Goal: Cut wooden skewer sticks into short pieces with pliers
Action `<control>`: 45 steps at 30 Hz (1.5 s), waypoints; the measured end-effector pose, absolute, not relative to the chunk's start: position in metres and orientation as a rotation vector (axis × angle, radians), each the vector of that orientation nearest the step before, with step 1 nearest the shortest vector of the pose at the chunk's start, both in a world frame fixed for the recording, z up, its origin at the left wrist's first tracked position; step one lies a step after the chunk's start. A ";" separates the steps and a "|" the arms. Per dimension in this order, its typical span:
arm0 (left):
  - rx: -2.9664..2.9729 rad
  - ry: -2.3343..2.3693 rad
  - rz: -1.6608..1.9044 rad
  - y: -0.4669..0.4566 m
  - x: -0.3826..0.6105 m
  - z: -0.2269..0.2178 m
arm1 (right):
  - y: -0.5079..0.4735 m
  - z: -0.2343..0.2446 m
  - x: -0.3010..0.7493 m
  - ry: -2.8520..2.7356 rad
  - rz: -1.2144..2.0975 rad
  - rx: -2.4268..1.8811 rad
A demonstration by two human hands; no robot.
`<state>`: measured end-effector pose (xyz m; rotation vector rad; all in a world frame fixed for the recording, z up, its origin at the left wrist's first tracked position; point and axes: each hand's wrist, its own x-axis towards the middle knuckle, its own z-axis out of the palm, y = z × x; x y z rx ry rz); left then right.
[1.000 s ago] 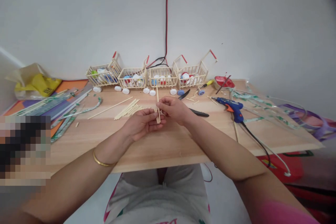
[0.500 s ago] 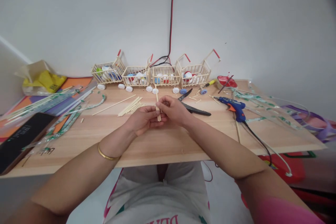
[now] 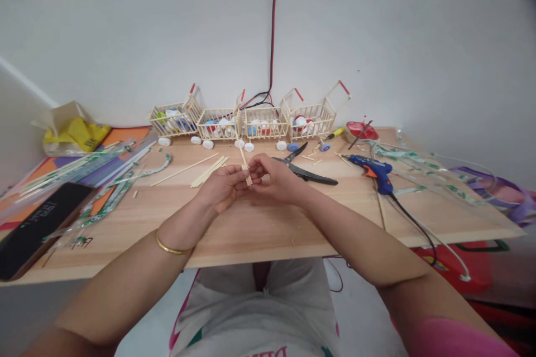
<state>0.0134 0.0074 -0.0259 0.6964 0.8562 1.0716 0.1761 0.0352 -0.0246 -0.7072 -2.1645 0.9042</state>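
Head view, forward and down.

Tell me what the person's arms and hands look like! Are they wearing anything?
The left hand and right hand wear no gloves. A thin, plain gold-coloured bangle circles the left wrist. A bright pink sleeve shows high on the right arm; no left sleeve is in view.

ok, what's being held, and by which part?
Thin wooden sticks, held near the ends closest to the wearer, in the left hand's fingers. The right hand is right at them; whether it grips too can't be told.
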 end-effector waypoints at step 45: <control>0.781 0.874 1.135 0.008 0.012 -0.032 | 0.030 -0.031 0.171 -2.173 0.720 -0.793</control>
